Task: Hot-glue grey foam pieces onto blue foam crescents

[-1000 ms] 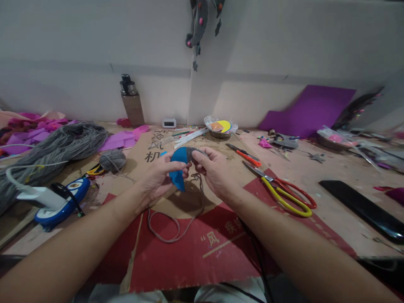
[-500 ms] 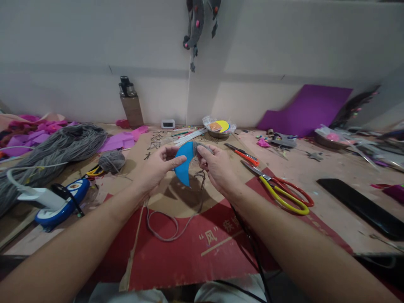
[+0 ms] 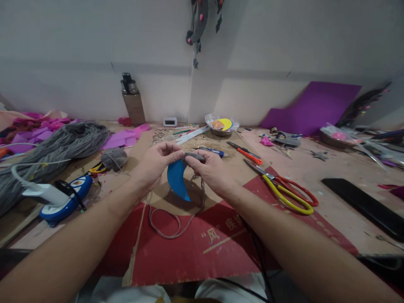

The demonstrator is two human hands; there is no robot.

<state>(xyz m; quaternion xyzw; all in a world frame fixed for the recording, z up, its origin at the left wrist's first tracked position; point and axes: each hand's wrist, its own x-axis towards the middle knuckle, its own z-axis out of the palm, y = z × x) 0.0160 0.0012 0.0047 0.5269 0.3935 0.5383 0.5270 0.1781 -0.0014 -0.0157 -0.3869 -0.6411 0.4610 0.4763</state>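
Note:
Between my hands hangs a blue crescent cutout, its upper end wrapped in grey yarn and its lower tip pointing down. My left hand pinches it near the top with thumb and fingers. My right hand is closed on the grey-wrapped end, thumb against the wrapping. A loose strand of grey yarn drops from the hands and loops over the cardboard beneath. The fingers partly hide the wrapped end.
Red-and-yellow-handled scissors and an orange utility knife lie to the right, with a black phone-like slab beyond. On the left are a grey yarn ball, a yarn skein and a blue power strip. A small bowl stands behind.
The blue crescent has turned and now hangs lower, its tip further down. Both hands have shifted on its wrapped upper end. A blue pen-like object behind my right hand has come into view.

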